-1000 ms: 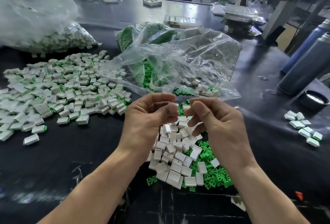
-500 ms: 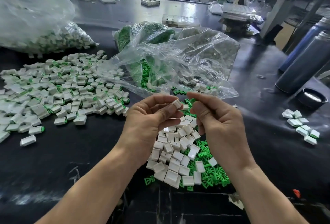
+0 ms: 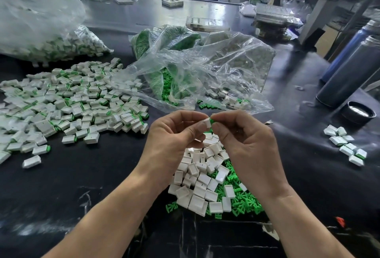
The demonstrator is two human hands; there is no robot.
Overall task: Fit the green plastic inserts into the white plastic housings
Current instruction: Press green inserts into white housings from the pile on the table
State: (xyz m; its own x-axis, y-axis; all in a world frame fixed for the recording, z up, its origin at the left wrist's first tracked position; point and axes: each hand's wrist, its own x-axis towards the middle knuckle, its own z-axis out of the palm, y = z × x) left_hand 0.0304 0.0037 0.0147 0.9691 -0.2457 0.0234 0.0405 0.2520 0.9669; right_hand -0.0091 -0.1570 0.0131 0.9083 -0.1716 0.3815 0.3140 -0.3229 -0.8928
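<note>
A person's two bare hands meet above the near middle of a black bench, assembling small plastic parts. The left hand [image 3: 174, 134] pinches a white housing [image 3: 207, 123] between thumb and curled fingers, its grip closed on the piece; the right hand [image 3: 244, 140] pinches a green insert [image 3: 212, 121] at the fingertips, its grip closed on it, with the insert touching the housing's end. How far the insert sits inside the housing cannot be told.

Directly beneath the hands, at the bench's near edge, lies a heap of empty white housings [image 3: 200, 183] on top of a scatter of loose green inserts [image 3: 242, 202]. Across the left half of the bench spreads a large pile of assembled pieces [image 3: 74, 103], white with green showing at their ends. A small cluster of similar pieces [image 3: 345, 144] lies well apart near the right edge.

Behind the hands, at the bench's middle, a crumpled clear plastic bag [image 3: 205, 68] spills green inserts and a few white housings. A second clear bag [image 3: 51, 31], filled with white-and-green pieces, sits at the far left corner. Two dark cylindrical flasks [image 3: 349, 72] lean at the right edge, a round black cap [image 3: 358, 112] just beside them
</note>
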